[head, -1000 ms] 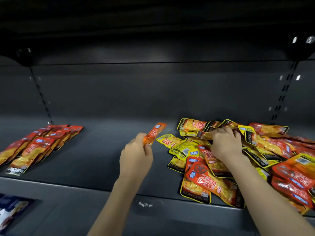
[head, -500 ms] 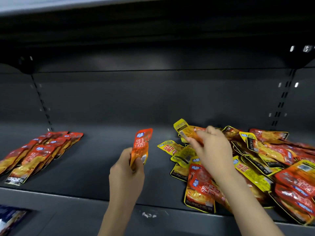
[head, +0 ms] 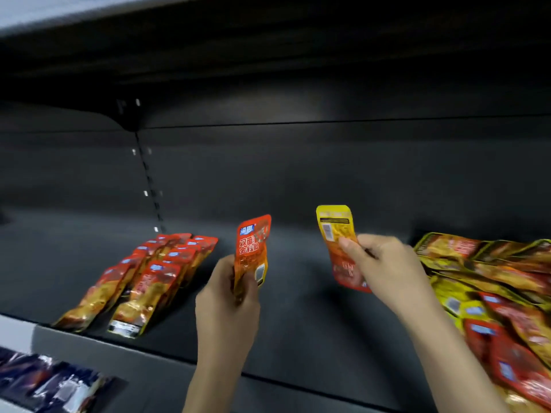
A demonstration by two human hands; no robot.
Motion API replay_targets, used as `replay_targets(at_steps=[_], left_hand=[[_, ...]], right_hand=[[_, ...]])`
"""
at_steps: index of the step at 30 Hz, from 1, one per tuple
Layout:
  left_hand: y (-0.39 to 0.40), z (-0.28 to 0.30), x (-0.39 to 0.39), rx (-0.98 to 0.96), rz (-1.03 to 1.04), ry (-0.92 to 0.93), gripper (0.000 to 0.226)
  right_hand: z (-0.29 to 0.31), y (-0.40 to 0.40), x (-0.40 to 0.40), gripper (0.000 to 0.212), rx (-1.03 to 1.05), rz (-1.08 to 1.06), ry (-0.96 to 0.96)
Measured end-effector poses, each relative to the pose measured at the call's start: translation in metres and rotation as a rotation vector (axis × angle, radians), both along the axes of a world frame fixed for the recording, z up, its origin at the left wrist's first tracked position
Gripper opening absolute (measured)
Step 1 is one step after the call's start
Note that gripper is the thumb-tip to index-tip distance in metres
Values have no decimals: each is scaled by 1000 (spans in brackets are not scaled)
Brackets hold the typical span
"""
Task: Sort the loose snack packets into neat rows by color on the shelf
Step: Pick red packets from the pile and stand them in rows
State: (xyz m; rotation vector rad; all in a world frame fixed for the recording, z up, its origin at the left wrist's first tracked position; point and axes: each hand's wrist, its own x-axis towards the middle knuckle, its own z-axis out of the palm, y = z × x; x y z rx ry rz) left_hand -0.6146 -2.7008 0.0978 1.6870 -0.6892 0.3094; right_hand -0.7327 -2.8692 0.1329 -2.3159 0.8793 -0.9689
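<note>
- Left hand [head: 228, 296]: pinching lower end of an orange-red packet [head: 252, 251], held upright above the shelf [head: 298, 329], blue logo patch at top, printed front toward camera.
- Right hand [head: 384, 269]: thumb and fingers clamped on a second packet [head: 338, 234], yellow top w/ barcode, red-orange lower part; tilted a bit left, back side showing. Lower corner sticks out below the hand.
- Both held packets off the shelf, near each other but apart, dark gap between.
- Sorted red rows [head: 143, 278]: left part of shelf, two overlapping lines of red packets running front to back, shingled, ends at front edge.
- Loose pile [head: 492, 293]: right side of shelf, mixed yellow-edged and red packets, overlapping at random angles, blurred; runs out of frame on right. Right forearm passes over its near-left edge.
- Middle of shelf under both hands: bare dark surface.
- Back panel [head: 298, 174]: dark, w/ slotted upright strip [head: 149, 186] above the red rows.
- Lower shelf, bottom left: dark packets [head: 50, 383], too blurred to read.
</note>
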Motion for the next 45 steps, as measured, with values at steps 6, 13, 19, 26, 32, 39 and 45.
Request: replay_targets(at_steps=[6,13,19,26,32,39,45], left_hand=[[38,8,98,-33,17,-22,15],[70,24,173,-109,-85,101,14],[89,32,205,-143,-203,351,13],[103,37,227,-290,-594,823,13],[123,38,236,-590,-973,1113,54],[136,33,239,-598,-879,1039,21],[137,30,239,-426,-698,889,29]], right_hand=[[1,42,86,20,96,11,-106],[11,85,149,42,171,-16,-250],[2,107,185,19,132,-67,-380],[-7,125,202,18,177,-90,-388],[-12,136,209,17,169,-58,-371],[-14,143,214,16,175,-34,-334],[-18,136,217,11,196,-60,-234]])
